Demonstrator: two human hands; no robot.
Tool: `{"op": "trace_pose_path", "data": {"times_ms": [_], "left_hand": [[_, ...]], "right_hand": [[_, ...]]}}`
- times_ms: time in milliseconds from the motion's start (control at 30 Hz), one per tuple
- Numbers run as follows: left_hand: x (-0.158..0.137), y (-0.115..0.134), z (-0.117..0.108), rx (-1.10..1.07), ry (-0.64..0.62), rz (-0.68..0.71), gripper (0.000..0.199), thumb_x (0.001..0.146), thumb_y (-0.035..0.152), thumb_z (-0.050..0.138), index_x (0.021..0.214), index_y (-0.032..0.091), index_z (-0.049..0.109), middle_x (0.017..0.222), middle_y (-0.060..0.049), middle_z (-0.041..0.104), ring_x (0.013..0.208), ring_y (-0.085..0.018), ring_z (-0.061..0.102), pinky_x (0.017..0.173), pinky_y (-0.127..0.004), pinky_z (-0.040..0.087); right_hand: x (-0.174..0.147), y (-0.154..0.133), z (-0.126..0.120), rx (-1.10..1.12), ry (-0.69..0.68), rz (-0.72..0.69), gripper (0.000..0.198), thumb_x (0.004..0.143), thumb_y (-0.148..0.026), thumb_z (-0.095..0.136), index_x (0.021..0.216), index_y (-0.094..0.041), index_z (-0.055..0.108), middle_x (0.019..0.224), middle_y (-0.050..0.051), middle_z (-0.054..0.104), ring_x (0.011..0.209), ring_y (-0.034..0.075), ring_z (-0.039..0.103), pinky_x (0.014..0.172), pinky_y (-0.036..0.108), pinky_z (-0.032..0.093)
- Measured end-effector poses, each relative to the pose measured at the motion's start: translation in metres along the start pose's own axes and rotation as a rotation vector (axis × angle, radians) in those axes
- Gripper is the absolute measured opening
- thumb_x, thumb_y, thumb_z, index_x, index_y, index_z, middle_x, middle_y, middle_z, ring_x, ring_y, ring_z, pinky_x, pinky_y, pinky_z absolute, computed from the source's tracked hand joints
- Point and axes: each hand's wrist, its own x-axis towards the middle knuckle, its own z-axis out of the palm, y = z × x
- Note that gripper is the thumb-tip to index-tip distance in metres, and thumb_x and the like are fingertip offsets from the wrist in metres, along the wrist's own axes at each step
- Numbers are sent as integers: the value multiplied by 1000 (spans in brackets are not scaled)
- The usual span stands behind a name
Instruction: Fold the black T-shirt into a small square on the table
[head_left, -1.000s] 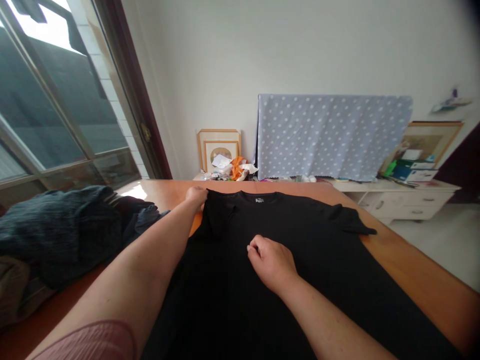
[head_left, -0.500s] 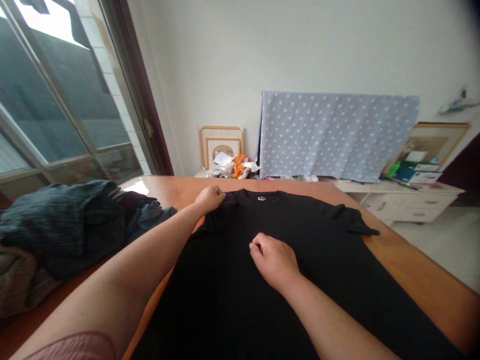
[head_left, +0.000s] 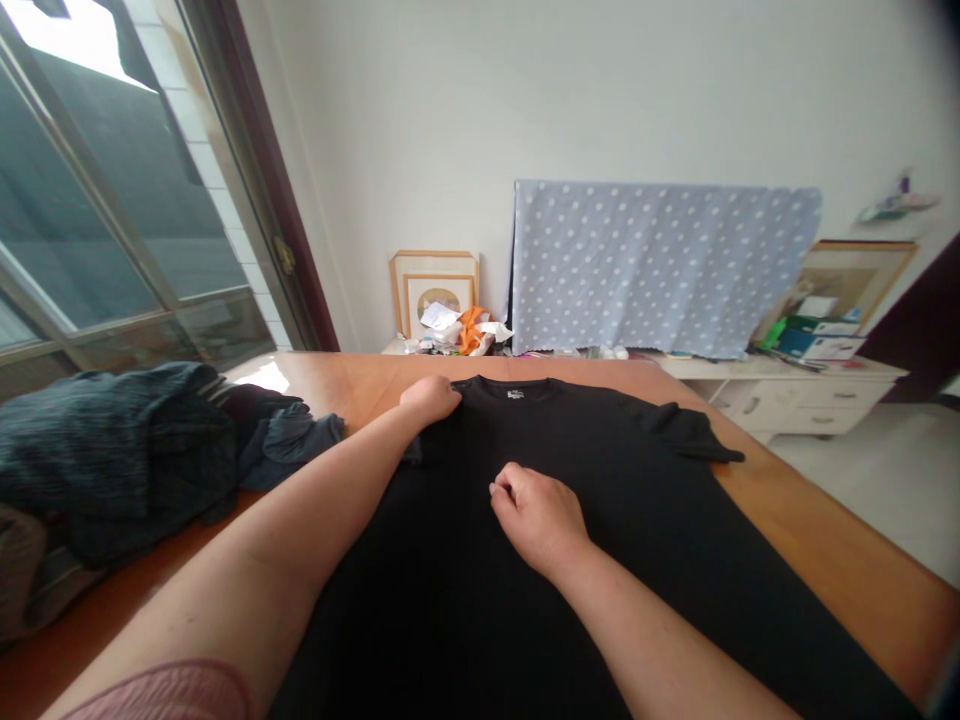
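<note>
A black T-shirt lies spread on the wooden table, its neckline and printed label at the far end. At the shoulder left of the collar, my left hand is closed with its fingers curled onto the cloth. My right hand is also closed, thumb against fingers, over the middle of the shirt's chest; it appears to pinch the fabric, though the fingertips are partly hidden. The right sleeve lies outward on the table, while my left forearm covers much of the left side.
A heap of dark clothes sits on the table's left. Behind the table are framed pictures, crumpled bags, a polka-dot cloth and a white cabinet. A glazed door stands at left.
My left hand has moved slightly right along the shoulder toward the collar. My right hand stays closed over the chest. The whole view has shifted a little.
</note>
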Motion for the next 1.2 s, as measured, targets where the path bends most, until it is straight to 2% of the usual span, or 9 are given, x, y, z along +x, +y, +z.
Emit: {"op": "trace_pose_path", "data": {"times_ms": [167, 267, 400, 567, 733, 800, 900, 1033, 1200], "left_hand": [[1, 6, 1, -181, -93, -62, 23, 84, 34, 56, 78, 14, 66, 70, -11, 72, 62, -20, 67, 52, -26, 44], [-2, 4, -1, -254, -117, -68, 19, 84, 29, 56, 87, 14, 66, 73, -9, 73, 59, -15, 66, 50, -22, 44], [-16, -5, -14, -251, -54, -41, 17, 84, 28, 55, 90, 15, 64, 79, -6, 72, 59, -12, 63, 48, -20, 41], [-62, -19, -35, -115, 1, 80, 12, 78, 30, 61, 83, 19, 65, 76, -2, 68, 69, -16, 62, 58, -25, 41], [-121, -38, -47, 294, 22, 428, 17, 81, 37, 60, 90, 25, 67, 97, -2, 67, 87, -22, 62, 77, -33, 43], [-136, -44, -50, 405, -3, 500, 18, 82, 36, 58, 94, 26, 66, 102, -4, 66, 95, -25, 62, 85, -38, 41], [-151, -50, -55, 464, -41, 513, 20, 85, 34, 56, 100, 26, 65, 107, -5, 65, 104, -27, 60, 90, -40, 39], [-171, -52, -66, 464, 35, 463, 21, 88, 32, 53, 104, 25, 64, 113, -7, 63, 110, -27, 57, 90, -40, 38], [-230, -48, -86, 424, 34, 397, 20, 92, 32, 49, 103, 25, 63, 105, -6, 64, 104, -26, 58, 89, -40, 39]], "right_hand": [[0, 0, 0, 4, 2, 0, 19, 96, -37, 50, 86, -27, 63, 82, -3, 70, 72, 14, 59, 59, 29, 22], [0, 0, 0, 7, -2, 0, 19, 96, -37, 50, 86, -27, 63, 82, -3, 70, 72, 14, 59, 59, 29, 22], [1, 0, 0, -2, -15, 2, 19, 96, -37, 50, 87, -26, 63, 83, -2, 69, 73, 14, 58, 59, 29, 22], [0, 0, -2, -1, -26, 6, 20, 96, -37, 49, 87, -26, 63, 83, -2, 69, 72, 14, 57, 60, 29, 22], [0, 1, -1, 1, -14, 4, 21, 96, -38, 49, 85, -26, 63, 82, -2, 69, 71, 14, 57, 59, 29, 20], [0, 1, -1, 0, -13, 2, 21, 96, -38, 49, 85, -26, 63, 82, -2, 69, 70, 14, 57, 59, 29, 20], [-1, 0, -1, 1, -21, 1, 22, 96, -39, 48, 86, -26, 63, 83, -2, 70, 71, 14, 57, 59, 29, 20], [-1, 0, -1, -7, -39, 13, 24, 97, -41, 47, 88, -27, 64, 84, -1, 70, 72, 15, 57, 59, 28, 21], [-3, 1, 0, -34, -45, -9, 24, 97, -41, 46, 89, -28, 64, 85, -1, 70, 74, 15, 58, 59, 28, 22]]}}
